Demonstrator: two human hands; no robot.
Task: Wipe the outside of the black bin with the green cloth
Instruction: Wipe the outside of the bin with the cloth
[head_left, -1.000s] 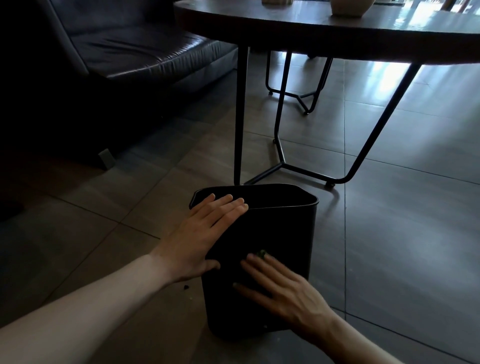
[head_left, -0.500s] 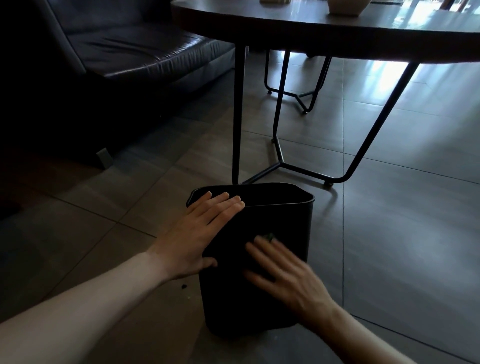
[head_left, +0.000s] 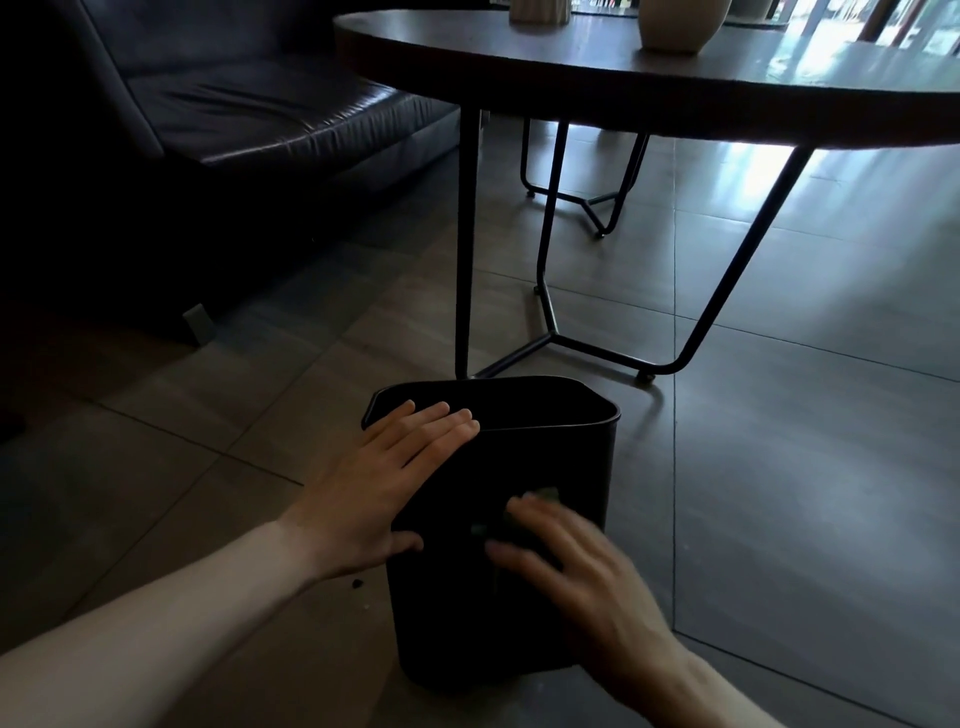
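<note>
The black bin stands upright on the tiled floor just in front of me. My left hand lies flat against its left side, fingers reaching the rim. My right hand presses flat on the near wall of the bin, blurred by motion. Under its fingers sits the green cloth, of which only a small dark green edge shows past the fingertips.
A round dark table on thin black metal legs stands right behind the bin. A dark leather sofa fills the left. A pale vase sits on the table. Small crumbs lie by the bin's left base.
My right hand with the cloth has slid up the bin's near wall and slightly to the right. My left hand has stayed on the bin's left side.
</note>
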